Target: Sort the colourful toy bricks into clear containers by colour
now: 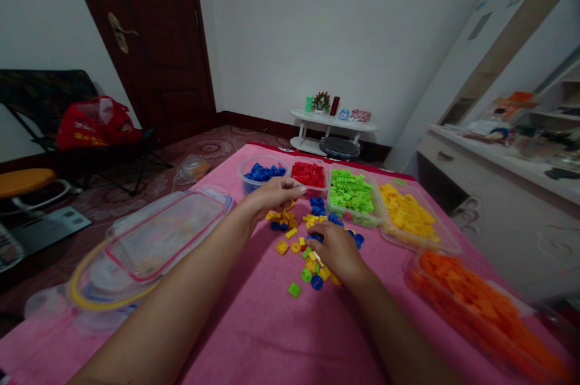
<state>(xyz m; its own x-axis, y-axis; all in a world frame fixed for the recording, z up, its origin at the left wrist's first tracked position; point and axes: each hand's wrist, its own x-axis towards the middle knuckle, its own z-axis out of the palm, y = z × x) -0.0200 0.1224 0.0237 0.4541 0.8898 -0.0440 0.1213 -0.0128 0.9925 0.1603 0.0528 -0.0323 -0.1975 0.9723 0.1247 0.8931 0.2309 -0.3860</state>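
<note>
two bare hands work over a scatter of mixed loose bricks [312,265] at the middle of a tabletop spread with a pink cloth [272,336]. the left hand [272,196] reaches out in front of the red tub [313,193], its fingers [290,182] stretched forward and close together; whether they pinch a piece cannot be told. the right hand [334,249] is bent low over the scatter, fingers curled about a blue piece [316,237], though whether they grip it or merely touch it is unclear.

the loose bricks, mostly yellow and blue with some green, lie between the person and an arc of clear plastic tubs, a layout that seems meant to keep every tub within reach. the round tub [248,187] at the far left holds blue bricks [263,173]; beside it the red tub holds red bricks [308,174]. next come the green tub [362,220], piled with green bricks [351,191], and the yellow tub [419,244], with yellow bricks [408,213]. nearest on the right, the long orange tub [411,273] is heaped with orange bricks [480,297].

lids [176,231], one rimmed in red and another in yellow, lie stacked on the left, probably set aside so the tubs can stand open.
</note>
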